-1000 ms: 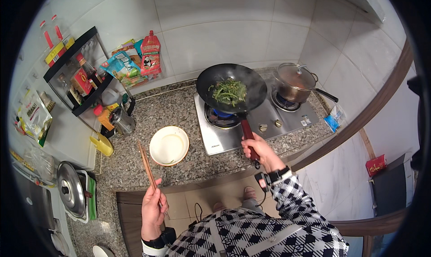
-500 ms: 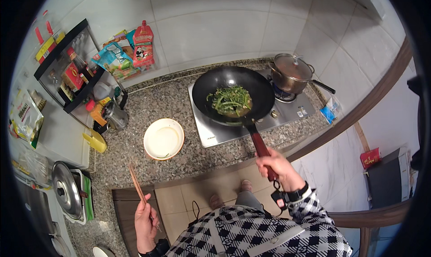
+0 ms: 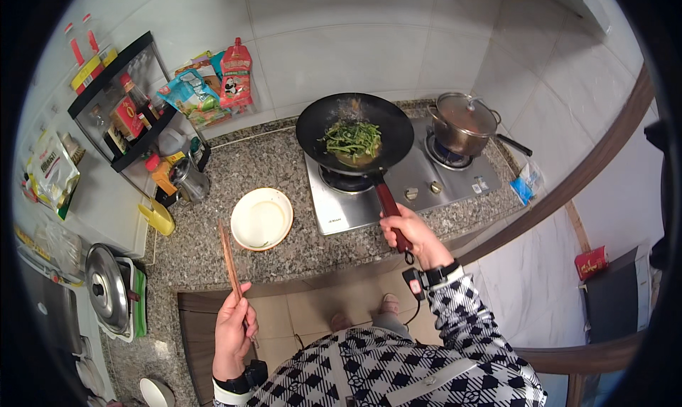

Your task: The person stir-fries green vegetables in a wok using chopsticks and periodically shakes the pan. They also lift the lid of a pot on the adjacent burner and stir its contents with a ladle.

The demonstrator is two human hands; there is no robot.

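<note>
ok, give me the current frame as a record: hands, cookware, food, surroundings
left hand: holds brown chopsticks, clear of the wok
right hand: grips dark red wok handle
wok: black, over left burner; contact unclear
food: green vegetables, cut up, inside the wok
second burner: steel pot, glass lid on
counter: speckled granite; cream shallow bowl between chopsticks and stove
far left: black rack with bottles

Wok (image 3: pixel 398 133), over stove (image 3: pixel 341 213); greens (image 3: pixel 353 141) in it. Right of wok: pot (image 3: pixel 460 137), on stove. Left of wok, nearer front: bowl (image 3: pixel 261 218), on counter (image 3: pixel 277 162). Farther left of wok: rack (image 3: pixel 135 49).
</note>
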